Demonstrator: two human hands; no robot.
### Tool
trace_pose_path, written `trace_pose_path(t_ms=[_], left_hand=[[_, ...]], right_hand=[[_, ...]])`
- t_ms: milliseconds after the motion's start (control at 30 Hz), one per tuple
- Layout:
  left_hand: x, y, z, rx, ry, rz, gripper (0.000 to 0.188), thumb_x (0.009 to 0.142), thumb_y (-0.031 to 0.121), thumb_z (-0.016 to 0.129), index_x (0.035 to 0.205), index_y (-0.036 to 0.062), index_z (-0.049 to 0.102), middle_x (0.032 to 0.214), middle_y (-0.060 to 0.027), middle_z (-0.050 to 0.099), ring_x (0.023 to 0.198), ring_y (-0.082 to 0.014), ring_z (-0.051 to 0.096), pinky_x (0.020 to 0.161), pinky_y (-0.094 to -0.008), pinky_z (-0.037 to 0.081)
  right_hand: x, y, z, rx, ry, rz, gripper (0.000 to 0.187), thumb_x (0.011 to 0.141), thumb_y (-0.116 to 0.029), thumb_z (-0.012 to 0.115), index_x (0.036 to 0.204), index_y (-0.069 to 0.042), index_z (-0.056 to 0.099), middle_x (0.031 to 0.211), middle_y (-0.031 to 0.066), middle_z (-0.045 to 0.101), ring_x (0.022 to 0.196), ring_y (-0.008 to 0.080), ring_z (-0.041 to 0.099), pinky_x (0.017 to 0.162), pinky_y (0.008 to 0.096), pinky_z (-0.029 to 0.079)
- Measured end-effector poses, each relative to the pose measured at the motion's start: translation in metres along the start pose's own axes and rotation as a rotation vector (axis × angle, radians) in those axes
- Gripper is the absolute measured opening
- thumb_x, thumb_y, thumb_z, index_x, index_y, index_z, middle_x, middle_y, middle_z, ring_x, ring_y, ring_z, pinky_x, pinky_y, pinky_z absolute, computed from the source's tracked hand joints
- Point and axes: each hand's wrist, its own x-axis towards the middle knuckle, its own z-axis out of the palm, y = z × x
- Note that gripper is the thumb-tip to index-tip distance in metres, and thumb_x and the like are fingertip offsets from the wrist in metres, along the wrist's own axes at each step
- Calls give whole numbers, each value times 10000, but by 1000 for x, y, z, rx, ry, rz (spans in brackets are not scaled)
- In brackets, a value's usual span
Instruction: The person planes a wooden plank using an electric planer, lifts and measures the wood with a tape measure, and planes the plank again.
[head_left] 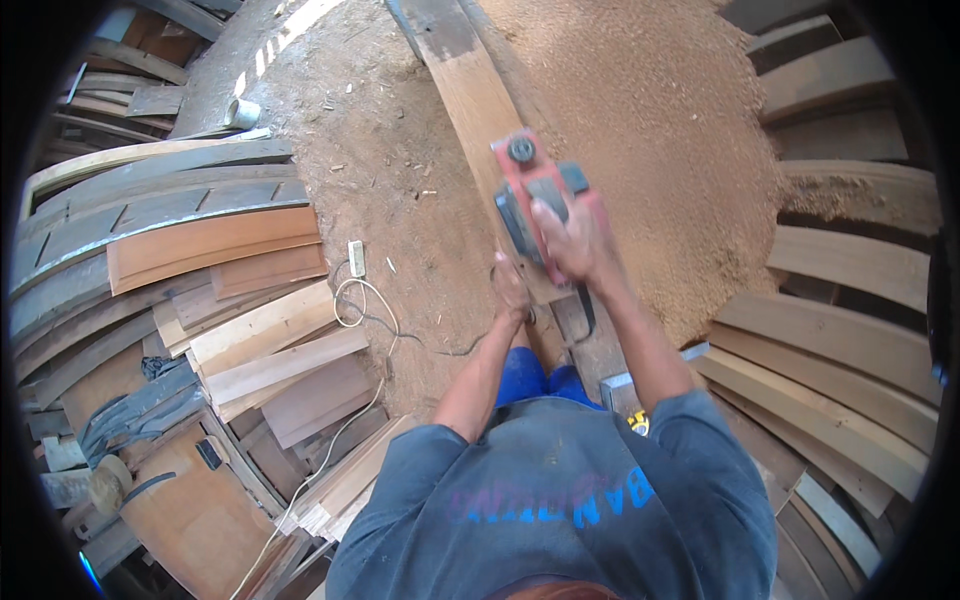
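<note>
My right hand [573,240] is wrapped round the handle of a red and black electric planer [528,180], slightly blurred. The planer sits on a long pale wooden plank [473,100] that runs away from me, up and to the left. Beside the planer, my left hand [513,290] grips the plank's left edge near its close end; its fingers show only in part. A black cord [588,312] curves down from the back of the planer. Under the plank is a long, dusty wooden beam [596,345].
Wood shavings [690,150] lie heaped to the right. Stacked boards [850,260] line the right side, and more planks [265,340] lie at left. A white power strip [356,258] and looping cable [385,300] rest on the floor. A white bucket [241,113] lies further off.
</note>
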Motion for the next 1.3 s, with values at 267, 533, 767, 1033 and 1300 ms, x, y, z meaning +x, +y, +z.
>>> trace_pose_path(t_ms=[267, 533, 767, 1033, 1300], left_hand=[[-17, 39, 19, 175, 98, 16, 688, 1113, 440, 200, 1372, -124, 498, 1371, -279, 580, 1330, -358, 515, 1140, -403, 355], [-16, 41, 19, 285, -10, -138, 664, 1114, 423, 223, 1481, -104, 391, 1434, -270, 546, 1373, -362, 487, 1165, -407, 334], [-4, 43, 17, -509, -81, 27, 752, 1086, 576, 161, 1544, 20, 377, 1497, -171, 514, 1369, -322, 491, 1194, -413, 318], [-4, 36, -30, -583, -254, -429, 1008, 881, 897, 144, 1655, 269, -13, 1564, -269, 396, 1254, -360, 589, 971, -415, 509], [-7, 31, -26, -828, -217, -331, 971, 970, 794, 167, 1638, 95, 86, 1535, -211, 455, 1342, -347, 525, 1128, -471, 421]], right_hand=[[256, -48, 24, -91, -21, 115, 537, 971, -566, 593, 858, -55, 713, 734, 65, 681, 617, 169, 624, 570, 341, 482], [259, -4, 26, 312, -159, 177, 409, 975, -478, 668, 910, -74, 686, 750, -25, 627, 596, 59, 564, 522, 238, 473], [63, -3, 25, 336, -186, 348, 274, 1011, -353, 629, 946, -87, 648, 700, -32, 599, 585, 66, 553, 541, 247, 463], [-218, 29, 9, 149, -78, 85, 538, 988, -314, 557, 1429, -15, 486, 816, 89, 640, 683, 182, 615, 654, 361, 518], [-141, 14, 27, 157, -167, 271, 721, 946, -373, 639, 1436, 105, 414, 1123, 325, 661, 1059, 435, 676, 910, 457, 515]])
